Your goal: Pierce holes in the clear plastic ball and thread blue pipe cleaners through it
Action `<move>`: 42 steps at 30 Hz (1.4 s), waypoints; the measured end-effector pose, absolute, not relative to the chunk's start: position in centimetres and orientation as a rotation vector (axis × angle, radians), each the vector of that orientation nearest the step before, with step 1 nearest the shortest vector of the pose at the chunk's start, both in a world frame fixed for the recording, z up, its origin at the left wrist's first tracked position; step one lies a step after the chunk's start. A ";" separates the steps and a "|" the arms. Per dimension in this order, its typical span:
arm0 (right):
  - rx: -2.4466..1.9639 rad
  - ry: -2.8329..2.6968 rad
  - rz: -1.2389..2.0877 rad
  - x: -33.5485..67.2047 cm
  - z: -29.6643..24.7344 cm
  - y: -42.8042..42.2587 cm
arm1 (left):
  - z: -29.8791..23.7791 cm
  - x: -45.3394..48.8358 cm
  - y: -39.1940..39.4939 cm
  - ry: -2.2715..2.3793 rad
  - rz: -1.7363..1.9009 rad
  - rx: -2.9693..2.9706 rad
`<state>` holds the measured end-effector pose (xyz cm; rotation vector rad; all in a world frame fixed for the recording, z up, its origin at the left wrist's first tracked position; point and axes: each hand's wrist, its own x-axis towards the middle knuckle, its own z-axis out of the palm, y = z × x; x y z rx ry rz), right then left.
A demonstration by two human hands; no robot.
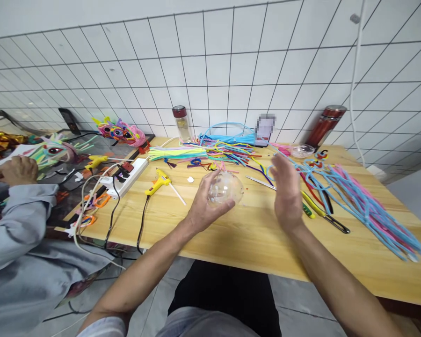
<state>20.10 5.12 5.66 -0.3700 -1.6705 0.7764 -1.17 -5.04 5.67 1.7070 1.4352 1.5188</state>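
Note:
My left hand [205, 206] grips a clear plastic ball [226, 188] just above the wooden table [252, 238], fingers wrapped round its left side. A little to the right of the ball, my right hand [286, 189] hovers with its fingers stretched out and nothing in it. Just behind that hand lie scissors [261, 182] and green-handled pliers [314, 209]. Heaps of coloured pipe cleaners [365, 201] spread across the back and right of the table.
A yellow glue gun [157, 182] and a white power strip [128, 175] lie at the left. A glass bottle [181, 122], a phone [264, 128] and a red flask [324, 125] stand by the tiled wall. Another person's sleeve [17, 210] and colourful masks [121, 131] are at far left.

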 end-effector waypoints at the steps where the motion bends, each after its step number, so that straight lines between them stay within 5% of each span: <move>1: -0.397 -1.531 0.816 20.0 6.1 5.2 | 5.6 -0.8 -4.9 1.434 1.554 1.743; 29: -0.793 -1.260 1.135 16.1 10.0 -0.2 | 5.9 4.1 -4.6 1.165 1.759 1.912; 42: -0.539 -1.379 1.205 17.0 8.7 -1.8 | 8.0 3.3 -5.4 1.179 1.738 1.927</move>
